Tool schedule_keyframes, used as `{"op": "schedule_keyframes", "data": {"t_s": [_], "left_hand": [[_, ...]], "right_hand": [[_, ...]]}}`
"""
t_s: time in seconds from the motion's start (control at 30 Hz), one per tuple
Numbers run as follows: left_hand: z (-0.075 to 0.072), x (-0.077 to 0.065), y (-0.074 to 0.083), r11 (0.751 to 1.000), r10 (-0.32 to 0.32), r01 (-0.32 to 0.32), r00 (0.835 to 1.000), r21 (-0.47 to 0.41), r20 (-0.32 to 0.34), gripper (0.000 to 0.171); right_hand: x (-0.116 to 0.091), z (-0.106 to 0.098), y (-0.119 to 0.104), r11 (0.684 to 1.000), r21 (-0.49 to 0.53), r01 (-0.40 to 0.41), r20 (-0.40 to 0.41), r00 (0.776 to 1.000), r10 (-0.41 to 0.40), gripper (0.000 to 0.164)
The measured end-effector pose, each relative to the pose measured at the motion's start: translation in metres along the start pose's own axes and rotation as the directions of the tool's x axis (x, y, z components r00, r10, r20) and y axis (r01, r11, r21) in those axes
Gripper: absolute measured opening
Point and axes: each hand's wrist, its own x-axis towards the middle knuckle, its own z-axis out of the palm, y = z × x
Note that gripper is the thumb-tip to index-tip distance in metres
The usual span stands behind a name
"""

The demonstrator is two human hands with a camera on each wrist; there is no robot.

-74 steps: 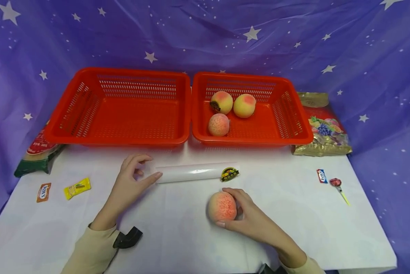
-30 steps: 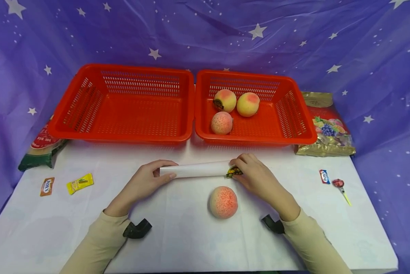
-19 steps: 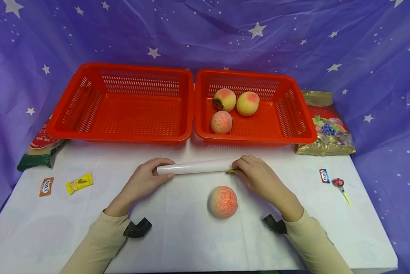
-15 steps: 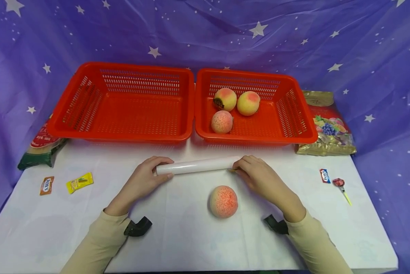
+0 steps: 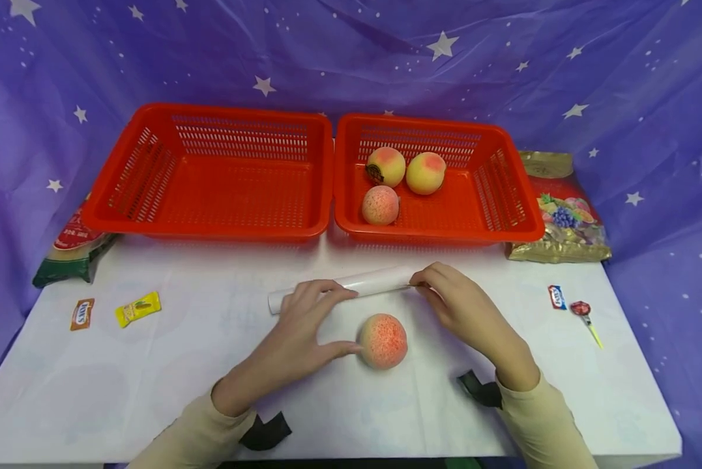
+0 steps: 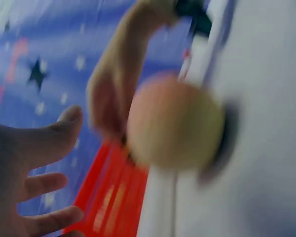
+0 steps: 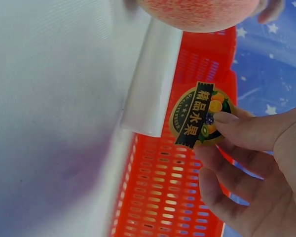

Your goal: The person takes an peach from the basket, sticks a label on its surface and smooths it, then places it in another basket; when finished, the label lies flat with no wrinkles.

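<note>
My right hand [image 5: 474, 319] pinches a round black-and-gold fruit sticker [image 7: 191, 117] between thumb and fingers, as the right wrist view shows. The sticker is just off the near end of a white roll [image 7: 150, 84], which lies on the table [image 5: 151, 378]. My left hand [image 5: 292, 342] is spread with extended fingers over the roll's left part and its thumb toward a pink-and-yellow peach [image 5: 384, 341]. In the left wrist view a gap shows between that thumb and the peach [image 6: 175, 123], which is blurred there.
Two red baskets stand at the back; the right basket [image 5: 438, 234] holds several peaches, the left basket [image 5: 210, 231] is bare inside. Snack bags flank them. Small candies [image 5: 137, 309] lie at left, a wrapped candy [image 5: 557, 297] and a lollipop [image 5: 581, 309] at right.
The right hand moved from the peach to the roll and now has the sticker off it. The left hand let go of the roll's left end and moved right toward the peach.
</note>
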Motion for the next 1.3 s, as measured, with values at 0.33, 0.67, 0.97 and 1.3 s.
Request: {"op": "schedule_keyframes", "data": {"t_s": [0.33, 0.67, 0.97, 1.3], "left_hand": [[0.056, 0.007, 0.027, 0.902, 0.262, -0.311, 0.946, 0.301, 0.192, 0.078], [0.047, 0.008, 0.007, 0.982, 0.148, -0.142, 0.988, -0.121, 0.038, 0.052], [-0.007, 0.009, 0.01, 0.664, 0.049, 0.125, 0.976, -0.737, 0.21, 0.057], [-0.008, 0.01, -0.004, 0.449, 0.233, 0.133, 0.937, -0.883, 0.26, 0.06]], "right_hand": [[-0.001, -0.005, -0.005, 0.999, 0.022, -0.025, -0.057, 0.998, 0.027, 0.019], [0.002, -0.01, -0.012, 0.996, 0.092, -0.004, -0.132, 0.991, 0.016, 0.023], [0.003, -0.021, -0.028, 0.952, 0.305, -0.009, -0.205, 0.976, 0.075, 0.027], [0.002, -0.028, -0.047, 0.552, 0.811, -0.193, 0.192, 0.98, 0.059, 0.022]]}}
